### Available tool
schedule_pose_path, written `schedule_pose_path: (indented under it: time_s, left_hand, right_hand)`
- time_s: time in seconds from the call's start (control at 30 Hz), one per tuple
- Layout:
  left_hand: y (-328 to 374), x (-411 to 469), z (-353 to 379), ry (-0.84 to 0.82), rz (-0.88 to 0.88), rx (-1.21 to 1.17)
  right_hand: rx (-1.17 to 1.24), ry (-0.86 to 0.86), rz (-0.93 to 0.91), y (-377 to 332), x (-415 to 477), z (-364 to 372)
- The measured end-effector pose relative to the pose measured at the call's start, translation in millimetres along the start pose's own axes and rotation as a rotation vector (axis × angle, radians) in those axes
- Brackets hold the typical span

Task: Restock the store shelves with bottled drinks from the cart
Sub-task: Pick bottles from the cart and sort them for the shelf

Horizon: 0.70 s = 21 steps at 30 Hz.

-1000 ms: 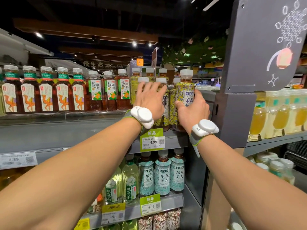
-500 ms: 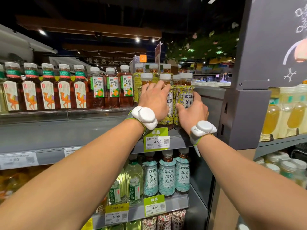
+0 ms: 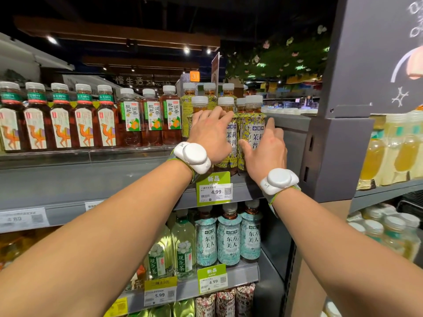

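Observation:
Several yellow floral-label tea bottles with white caps stand at the right end of the top shelf (image 3: pixel 128 179). My left hand (image 3: pixel 210 136) lies against the front-left ones, fingers bent lightly over their shoulders, beside the middle front bottle (image 3: pixel 231 133). My right hand (image 3: pixel 266 152) touches the rightmost front bottle (image 3: pixel 253 131). Its thumb is on the label and its index finger points up along the bottle's right side, fingers straight. Both wrists wear white bands. The cart is out of view.
Red-brown tea bottles (image 3: pixel 82 124) fill the top shelf to the left. A green 4.99 price tag (image 3: pixel 215 191) hangs below my hands. Teal-label bottles (image 3: pixel 229 241) stand one shelf down. A grey upright panel (image 3: pixel 338 156) closes the right end, with pale yellow drinks (image 3: pixel 389 154) beyond.
The rightmost yellow bottle went from held above the row down into place on the shelf. My right hand's fingers have straightened off it. My left hand stayed against the front bottles.

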<state>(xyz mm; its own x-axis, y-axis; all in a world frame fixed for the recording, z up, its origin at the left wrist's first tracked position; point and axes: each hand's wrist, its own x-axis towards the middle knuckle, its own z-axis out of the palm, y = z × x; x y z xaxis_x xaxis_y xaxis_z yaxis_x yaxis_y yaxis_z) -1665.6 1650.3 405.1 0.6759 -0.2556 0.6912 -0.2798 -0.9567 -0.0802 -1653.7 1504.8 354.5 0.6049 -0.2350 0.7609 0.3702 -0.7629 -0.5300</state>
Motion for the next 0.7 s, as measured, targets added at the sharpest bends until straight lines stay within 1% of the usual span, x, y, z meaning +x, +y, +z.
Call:
schedule_pose_path:
  time_s: [0.2, 0.37, 0.43, 0.5, 0.53, 0.57, 0.63, 0.7]
  left_hand:
    - [1, 2, -2, -0.007, -0.02, -0.006]
    - [2, 2, -5, -0.024, -0.033, -0.079]
    - [3, -3, -7, 0.017, -0.026, -0.082]
    - [9, -9, -5, 0.114, -0.015, -0.107]
    - [14, -12, -4, 0.154, -0.032, -0.165]
    - [20, -15, -3, 0.158, -0.068, -0.255]
    - [33, -17, 0, 0.053, -0.173, -0.449]
    - [45, -16, 5, -0.092, -0.288, -0.539]
  right_hand:
    - [0.066, 0.041, 0.021, -1, -7, -8]
    - [0.068, 0.09, 0.035, -6, -11, -10]
    - [0.064, 0.128, 0.021, -7, -12, -12]
    - [0.057, 0.138, 0.018, -6, -13, -13]
    - [0.053, 0.13, 0.018, -5, -12, -13]
    - [0.049, 0.122, 0.02, -5, -12, -13]
    - [0.032, 0.109, 0.021, -5, -10, -12]
    - [0.014, 0.1, 0.014, -4, -10, -12]
